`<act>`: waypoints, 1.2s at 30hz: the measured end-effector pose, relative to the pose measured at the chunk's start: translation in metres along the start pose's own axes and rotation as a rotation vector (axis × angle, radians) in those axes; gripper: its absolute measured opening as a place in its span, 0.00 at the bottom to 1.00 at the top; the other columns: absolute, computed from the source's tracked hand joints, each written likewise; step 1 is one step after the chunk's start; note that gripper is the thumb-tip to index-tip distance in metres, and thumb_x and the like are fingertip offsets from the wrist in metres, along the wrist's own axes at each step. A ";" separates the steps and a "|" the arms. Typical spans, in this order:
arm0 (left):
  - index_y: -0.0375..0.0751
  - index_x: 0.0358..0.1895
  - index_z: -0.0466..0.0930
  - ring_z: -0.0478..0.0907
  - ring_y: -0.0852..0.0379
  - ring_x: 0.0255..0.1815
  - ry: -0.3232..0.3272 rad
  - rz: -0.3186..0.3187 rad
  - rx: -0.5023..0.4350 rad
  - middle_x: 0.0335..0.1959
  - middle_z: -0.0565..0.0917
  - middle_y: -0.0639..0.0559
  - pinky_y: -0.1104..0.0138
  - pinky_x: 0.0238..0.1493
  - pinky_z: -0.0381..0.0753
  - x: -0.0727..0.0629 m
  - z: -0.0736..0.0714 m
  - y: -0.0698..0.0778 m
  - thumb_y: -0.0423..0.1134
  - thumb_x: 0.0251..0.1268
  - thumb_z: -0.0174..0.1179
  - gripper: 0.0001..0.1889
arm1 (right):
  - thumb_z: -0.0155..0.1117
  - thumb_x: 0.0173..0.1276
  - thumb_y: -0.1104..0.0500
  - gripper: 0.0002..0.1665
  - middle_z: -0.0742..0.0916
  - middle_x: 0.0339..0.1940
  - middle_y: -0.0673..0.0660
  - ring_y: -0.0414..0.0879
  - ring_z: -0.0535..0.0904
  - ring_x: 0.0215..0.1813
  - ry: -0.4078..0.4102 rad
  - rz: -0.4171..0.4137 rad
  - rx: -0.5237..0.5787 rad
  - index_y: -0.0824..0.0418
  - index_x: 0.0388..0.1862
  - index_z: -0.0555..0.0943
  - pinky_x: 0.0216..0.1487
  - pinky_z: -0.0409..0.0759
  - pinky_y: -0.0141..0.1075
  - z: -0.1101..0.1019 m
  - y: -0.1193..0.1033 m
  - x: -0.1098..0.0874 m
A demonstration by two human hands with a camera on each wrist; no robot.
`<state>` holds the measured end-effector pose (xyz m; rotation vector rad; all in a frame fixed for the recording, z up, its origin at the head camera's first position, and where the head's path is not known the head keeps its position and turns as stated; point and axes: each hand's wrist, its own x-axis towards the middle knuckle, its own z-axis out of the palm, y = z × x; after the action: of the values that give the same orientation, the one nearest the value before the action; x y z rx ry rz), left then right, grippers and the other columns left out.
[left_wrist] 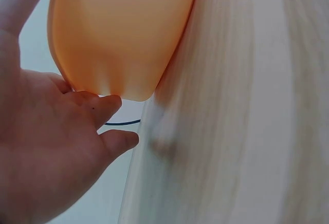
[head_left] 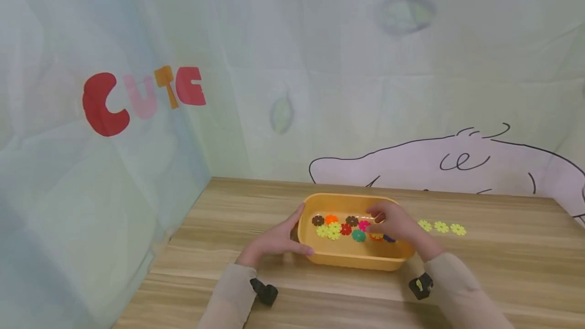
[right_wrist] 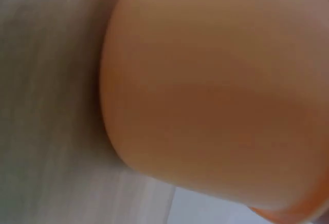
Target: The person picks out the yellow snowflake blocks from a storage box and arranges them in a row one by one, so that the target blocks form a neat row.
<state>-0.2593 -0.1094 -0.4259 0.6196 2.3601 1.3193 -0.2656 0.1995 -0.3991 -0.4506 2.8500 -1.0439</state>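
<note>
A yellow-orange plastic tub (head_left: 340, 259) stands on the table with several small flower-shaped discs lying in it. My left hand (head_left: 276, 240) holds the tub's left end, with the thumb at the near side and the fingers toward the far side. The left wrist view shows that hand (left_wrist: 56, 131) against the tub's outer wall (left_wrist: 123, 34). Inside the tub's right half, my right hand (head_left: 395, 222) hangs over the discs, a gap between thumb and fingers. Near its thumb lies a pink disc (head_left: 363, 225); a green disc (head_left: 358, 236) is a little to the left. The right wrist view shows only the tub's outside (right_wrist: 205, 90).
Three yellow flower discs lie in a row on the table right of the tub, the middle one (head_left: 441, 227) among them. The wooden table (head_left: 219, 217) meets a cloth backdrop (head_left: 256, 116) at its back and left. Black wrist cameras (head_left: 265, 292) sit on both wrists.
</note>
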 end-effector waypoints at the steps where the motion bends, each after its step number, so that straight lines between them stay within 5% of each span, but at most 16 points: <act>1: 0.48 0.78 0.33 0.41 0.49 0.79 -0.001 0.002 -0.002 0.80 0.41 0.50 0.44 0.75 0.44 0.000 0.000 0.000 0.50 0.49 0.73 0.62 | 0.74 0.55 0.64 0.25 0.84 0.44 0.64 0.53 0.81 0.44 -0.003 0.009 -0.004 0.71 0.51 0.80 0.46 0.83 0.44 0.002 0.001 0.001; 36: 0.50 0.78 0.34 0.39 0.50 0.79 -0.004 0.006 -0.024 0.80 0.41 0.52 0.46 0.75 0.42 0.000 0.000 0.001 0.48 0.49 0.73 0.61 | 0.72 0.53 0.67 0.13 0.83 0.35 0.54 0.48 0.75 0.38 -0.077 0.108 -0.072 0.64 0.39 0.83 0.48 0.80 0.45 0.020 0.005 0.005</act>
<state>-0.2589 -0.1084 -0.4251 0.6229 2.3375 1.3453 -0.2682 0.1895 -0.4173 -0.3293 2.8157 -0.8881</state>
